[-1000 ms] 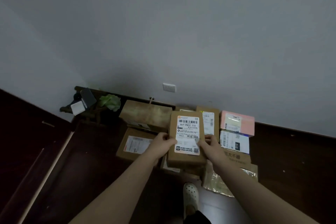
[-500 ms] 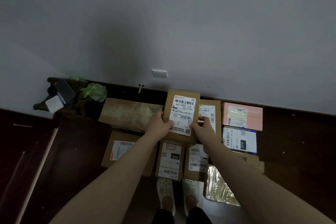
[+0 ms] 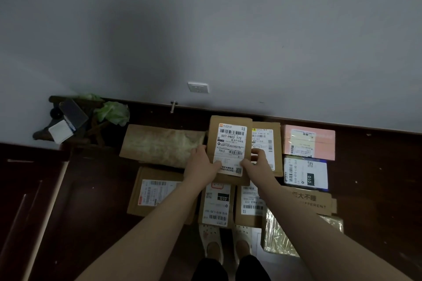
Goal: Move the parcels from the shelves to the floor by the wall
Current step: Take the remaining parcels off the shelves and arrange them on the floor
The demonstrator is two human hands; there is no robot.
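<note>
**A:** A dark wood floor (image 3: 376, 201) under a grey wall (image 3: 228, 29), with boxes in rows along the skirting. What has changed?

**B:** The labelled parcel (image 3: 230, 141). A second ago the person held it up over the front row. Now it has gone down and forward into the back row, its far end close to the floor's wall edge.

**A:** Has the person let go of it?

**B:** No. The left hand (image 3: 201, 164) grips its left edge, with the thumb laid over the label's lower corner and the other fingers round the side, out of sight. The right hand (image 3: 258, 163) pinches the right edge, thumb on the label, fingers curled down beside it.

**A:** Does it lie flat?

**B:** That cannot be told. Its near end overlaps the small boxes (image 3: 217, 205) of the front row, so it may rest on them or hang just above.

**A:** And what is around it?

**B:** A large brown parcel (image 3: 159, 143) sits just beside it on the left. A narrow brown parcel (image 3: 270, 139) sits on the right, partly under the right hand. Farther right come a pink parcel (image 3: 309, 141) and a white-labelled one (image 3: 306, 173).

**A:** What does that mean for the job?

**B:** This parcel looks almost delivered. It probably only needs settling into its gap and releasing.
</note>
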